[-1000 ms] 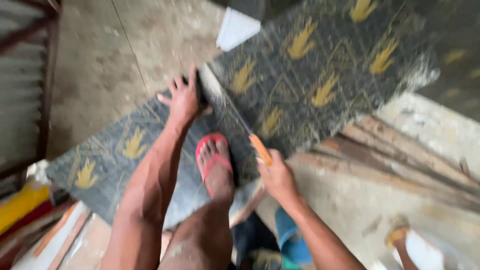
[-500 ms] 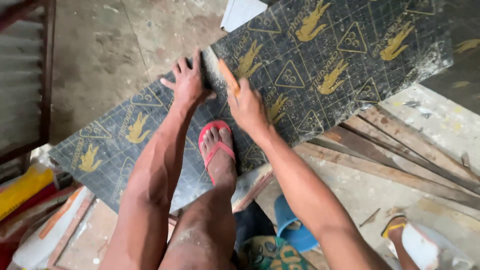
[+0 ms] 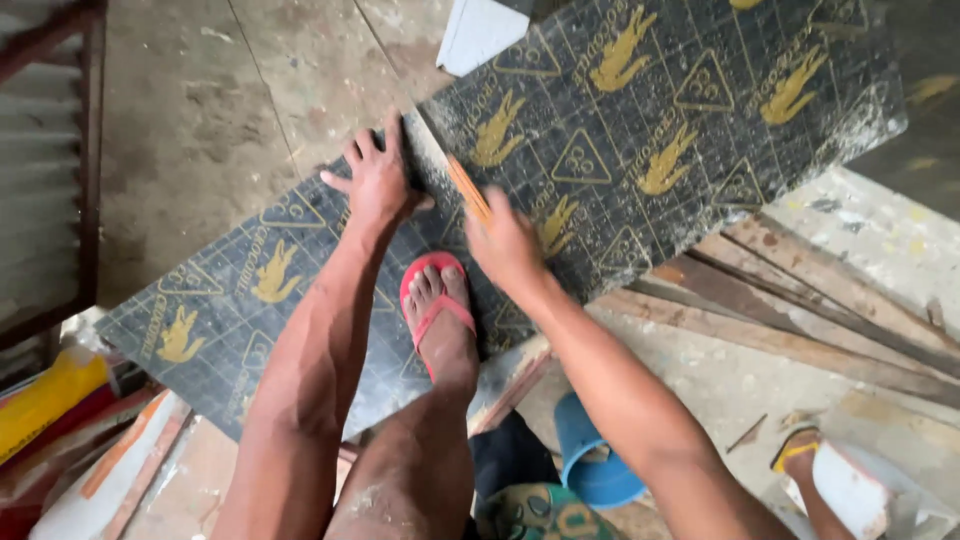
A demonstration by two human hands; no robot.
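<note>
A large dark plywood sheet (image 3: pixel 650 120) with yellow printed emblems lies slanted across wooden battens. My left hand (image 3: pixel 378 185) presses flat on a pale straightedge strip (image 3: pixel 425 150) laid across the sheet. My right hand (image 3: pixel 508 245) holds an orange pencil (image 3: pixel 466 187) with its tip against the strip's edge. My foot in a red flip-flop (image 3: pixel 432 300) stands on the sheet between my arms.
Bare concrete floor lies at the upper left. Wooden planks (image 3: pixel 800 310) run under the sheet at the right. A blue bucket (image 3: pixel 590 460) sits below my knee. A white board corner (image 3: pixel 480 30) shows at the top. Yellow and red items (image 3: pixel 45 400) lie at the lower left.
My right hand with the pencil moved up from near my foot to the strip, then slid back down along it. My left hand stayed pressed on the strip.
</note>
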